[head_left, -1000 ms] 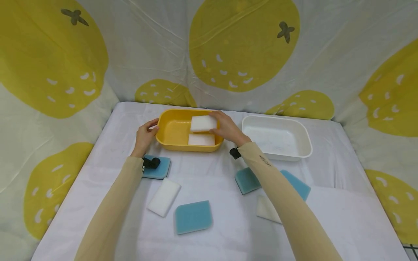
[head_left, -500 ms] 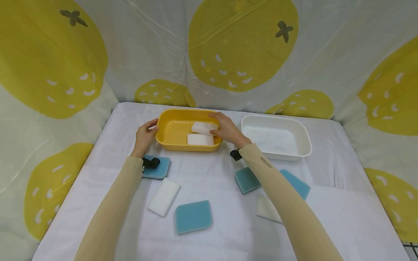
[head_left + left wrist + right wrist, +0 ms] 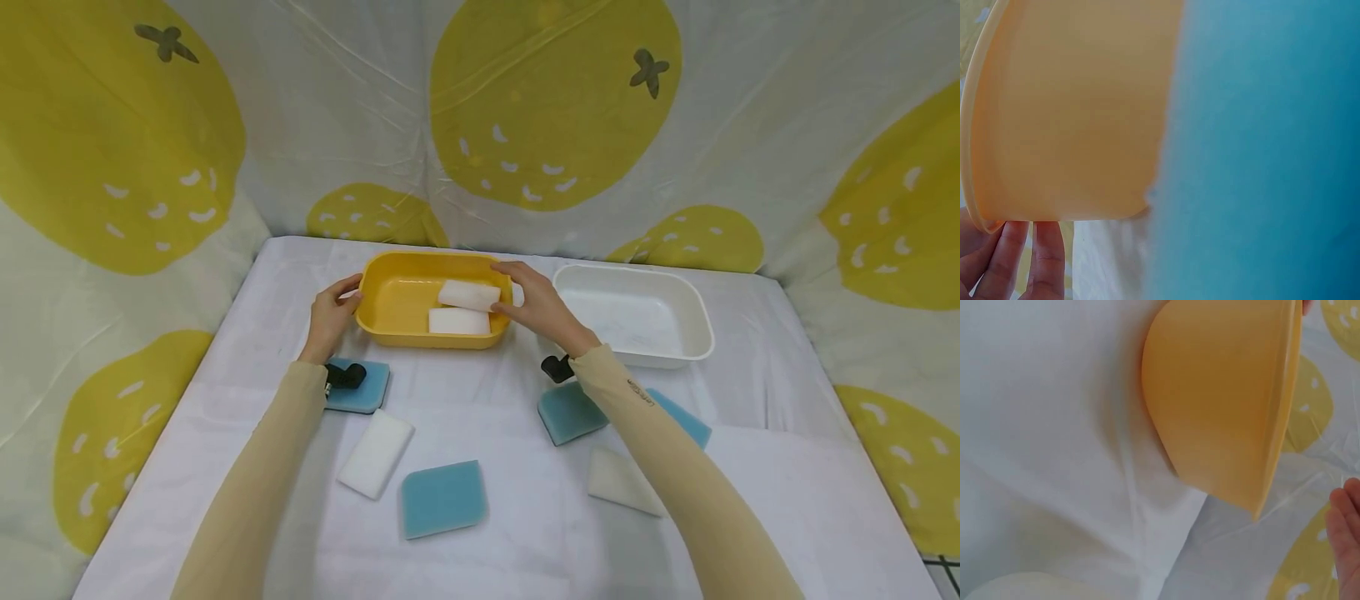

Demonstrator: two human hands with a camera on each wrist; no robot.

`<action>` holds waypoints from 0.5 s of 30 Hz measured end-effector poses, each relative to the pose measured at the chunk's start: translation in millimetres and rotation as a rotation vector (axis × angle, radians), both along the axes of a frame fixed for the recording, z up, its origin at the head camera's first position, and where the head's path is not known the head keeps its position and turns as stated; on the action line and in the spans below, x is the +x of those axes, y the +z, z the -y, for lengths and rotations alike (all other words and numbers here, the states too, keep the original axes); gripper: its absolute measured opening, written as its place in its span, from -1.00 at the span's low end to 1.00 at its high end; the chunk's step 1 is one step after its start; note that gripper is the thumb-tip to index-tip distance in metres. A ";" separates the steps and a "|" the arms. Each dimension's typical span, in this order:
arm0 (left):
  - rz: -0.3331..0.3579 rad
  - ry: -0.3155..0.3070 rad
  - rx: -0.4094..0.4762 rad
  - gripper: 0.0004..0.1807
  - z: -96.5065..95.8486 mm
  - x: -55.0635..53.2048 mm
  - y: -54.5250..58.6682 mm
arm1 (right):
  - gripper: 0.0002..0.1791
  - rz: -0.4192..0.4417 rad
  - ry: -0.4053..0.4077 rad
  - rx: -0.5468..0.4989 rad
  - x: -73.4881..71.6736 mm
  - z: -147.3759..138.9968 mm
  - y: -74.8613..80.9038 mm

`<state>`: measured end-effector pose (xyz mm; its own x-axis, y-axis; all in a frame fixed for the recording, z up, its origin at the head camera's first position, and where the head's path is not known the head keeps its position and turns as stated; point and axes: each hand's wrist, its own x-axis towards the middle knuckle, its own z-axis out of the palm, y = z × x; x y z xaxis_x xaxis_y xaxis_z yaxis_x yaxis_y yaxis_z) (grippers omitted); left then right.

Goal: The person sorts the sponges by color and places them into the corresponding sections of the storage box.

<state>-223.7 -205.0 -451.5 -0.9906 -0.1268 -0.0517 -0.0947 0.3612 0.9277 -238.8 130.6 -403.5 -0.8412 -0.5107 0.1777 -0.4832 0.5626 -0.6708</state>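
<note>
A yellow plastic tub [image 3: 393, 312] stands at the back of the table, two white sponges [image 3: 469, 295] lying in its right half. At its left end my left hand [image 3: 330, 321] holds the rim; in the left wrist view its fingertips [image 3: 1047, 240] meet the outer wall. My right hand [image 3: 547, 308] is at the tub's right end, thumb and fingers spread apart, holding nothing. In the right wrist view its fingers [image 3: 1346, 515] are apart from the yellow wall. A blue sponge [image 3: 1260, 150] fills much of the left wrist view, beneath that wrist.
A white tub [image 3: 633, 312] stands to the right of the yellow one. Nearer on the white cloth lie a white sponge [image 3: 377, 454], a blue sponge [image 3: 444, 498], a teal sponge [image 3: 568, 412] and an off-white sponge [image 3: 618, 482]. My right forearm partly covers another blue sponge [image 3: 684, 418].
The upper white sponge has gone down flat into the tub beside the other one. My right hand has let go of it and drawn back to the right. The left hand has stayed put.
</note>
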 end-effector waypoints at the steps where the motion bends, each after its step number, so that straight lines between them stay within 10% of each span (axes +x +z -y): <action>1: -0.010 -0.007 0.002 -0.54 0.4 0.3 -0.2 | -0.31 -0.003 -0.001 -0.009 1.8 -1.5 0.4; 15: -0.020 -0.022 0.003 -0.54 2.2 0.2 -1.9 | -0.30 -0.095 0.012 -0.097 35.6 -26.4 17.6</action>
<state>-223.5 -207.1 -453.4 -0.9939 -0.1051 -0.0323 -0.0683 0.3603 0.9303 -203.3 157.0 -385.9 -0.8122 -0.4971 0.3054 -0.5536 0.4914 -0.6724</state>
